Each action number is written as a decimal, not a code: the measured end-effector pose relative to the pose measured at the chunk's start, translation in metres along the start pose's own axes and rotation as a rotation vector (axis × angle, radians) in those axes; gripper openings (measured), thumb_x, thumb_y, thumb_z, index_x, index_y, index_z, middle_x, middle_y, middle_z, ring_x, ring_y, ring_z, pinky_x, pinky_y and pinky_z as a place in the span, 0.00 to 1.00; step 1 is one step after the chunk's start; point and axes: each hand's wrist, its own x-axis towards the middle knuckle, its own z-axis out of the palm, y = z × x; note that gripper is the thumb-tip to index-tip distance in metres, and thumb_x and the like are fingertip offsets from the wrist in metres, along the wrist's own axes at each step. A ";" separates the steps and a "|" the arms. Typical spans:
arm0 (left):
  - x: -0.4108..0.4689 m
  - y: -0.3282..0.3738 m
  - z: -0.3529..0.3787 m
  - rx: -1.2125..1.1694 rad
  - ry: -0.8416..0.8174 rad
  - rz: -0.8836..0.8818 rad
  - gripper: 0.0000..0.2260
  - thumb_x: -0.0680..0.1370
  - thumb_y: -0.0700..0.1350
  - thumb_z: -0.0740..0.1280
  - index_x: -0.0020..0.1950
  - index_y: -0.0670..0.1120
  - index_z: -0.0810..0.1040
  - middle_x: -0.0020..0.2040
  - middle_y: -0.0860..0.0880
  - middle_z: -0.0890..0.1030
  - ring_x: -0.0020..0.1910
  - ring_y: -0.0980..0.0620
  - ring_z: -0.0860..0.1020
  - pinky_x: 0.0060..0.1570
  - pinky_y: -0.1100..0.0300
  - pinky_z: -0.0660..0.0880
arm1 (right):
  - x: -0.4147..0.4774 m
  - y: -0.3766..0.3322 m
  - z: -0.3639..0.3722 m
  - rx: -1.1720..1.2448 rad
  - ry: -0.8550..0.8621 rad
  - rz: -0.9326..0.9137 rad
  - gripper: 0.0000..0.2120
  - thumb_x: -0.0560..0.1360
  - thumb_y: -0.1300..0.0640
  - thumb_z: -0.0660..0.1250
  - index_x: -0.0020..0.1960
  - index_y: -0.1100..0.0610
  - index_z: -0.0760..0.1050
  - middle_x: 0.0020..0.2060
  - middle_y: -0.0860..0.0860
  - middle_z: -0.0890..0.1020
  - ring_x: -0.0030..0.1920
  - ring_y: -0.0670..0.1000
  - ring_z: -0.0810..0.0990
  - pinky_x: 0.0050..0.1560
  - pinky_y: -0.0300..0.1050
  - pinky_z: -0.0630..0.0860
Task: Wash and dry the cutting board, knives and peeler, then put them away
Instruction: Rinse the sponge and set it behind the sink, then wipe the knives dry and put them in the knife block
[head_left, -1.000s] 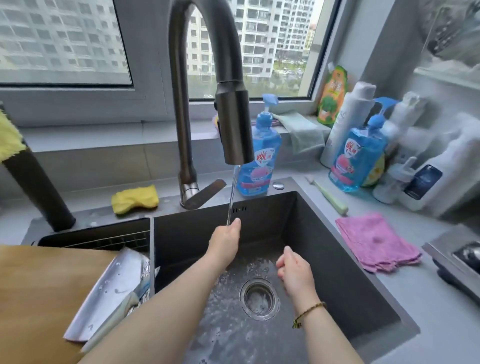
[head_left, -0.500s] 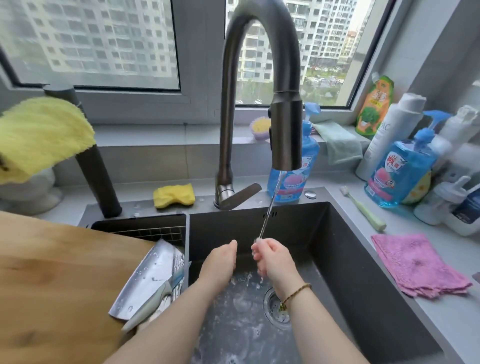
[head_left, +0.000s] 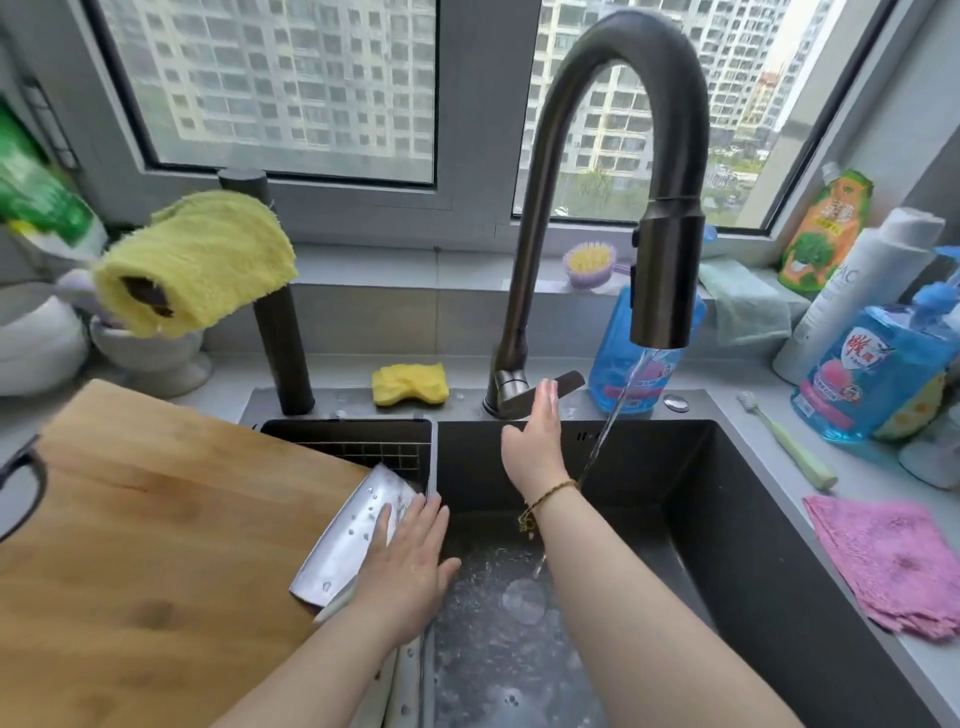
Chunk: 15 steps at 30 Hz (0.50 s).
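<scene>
A wooden cutting board (head_left: 150, 545) lies across the left side of the dark sink (head_left: 753, 545). A wet steel cleaver (head_left: 353, 535) rests on the board's right edge, blade up toward the drain basket. My left hand (head_left: 410, 566) lies flat and open over the cleaver's lower part and handle. My right hand (head_left: 535, 441) reaches up with fingers apart, its fingertips at the faucet lever (head_left: 566, 382). A thin stream of water (head_left: 608, 431) runs from the faucet head (head_left: 665, 280) behind my right wrist. I see no peeler.
A yellow sponge (head_left: 410, 383) sits behind the sink, a yellow cloth (head_left: 197, 260) hangs on a dark post at left. Blue soap bottles (head_left: 872, 379), a toothbrush (head_left: 789, 447) and a pink cloth (head_left: 893, 566) fill the right counter. White bowls (head_left: 150, 348) stand at far left.
Both hands left the water stream. My left hand moved left onto the cleaver; my right hand rose to the faucet lever. The view shifted left and closer.
</scene>
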 end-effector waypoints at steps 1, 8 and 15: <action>0.001 -0.001 0.001 0.029 0.002 0.013 0.31 0.77 0.59 0.34 0.76 0.45 0.39 0.76 0.49 0.37 0.72 0.55 0.31 0.64 0.55 0.22 | 0.003 0.001 0.001 -0.028 -0.008 -0.005 0.33 0.76 0.69 0.53 0.75 0.59 0.41 0.75 0.52 0.41 0.75 0.51 0.42 0.75 0.45 0.43; 0.002 0.003 -0.007 0.082 -0.026 0.081 0.25 0.82 0.51 0.42 0.76 0.43 0.40 0.76 0.47 0.39 0.75 0.51 0.36 0.69 0.54 0.30 | 0.009 0.005 0.005 -0.136 0.008 -0.041 0.32 0.76 0.67 0.55 0.75 0.58 0.44 0.75 0.51 0.39 0.75 0.52 0.45 0.74 0.44 0.47; 0.003 0.008 -0.020 -0.119 0.149 0.088 0.23 0.82 0.50 0.49 0.76 0.48 0.50 0.77 0.52 0.47 0.76 0.55 0.44 0.71 0.61 0.37 | -0.020 0.017 -0.025 -0.071 -0.022 -0.097 0.26 0.78 0.64 0.57 0.74 0.56 0.54 0.74 0.50 0.56 0.74 0.49 0.54 0.71 0.40 0.54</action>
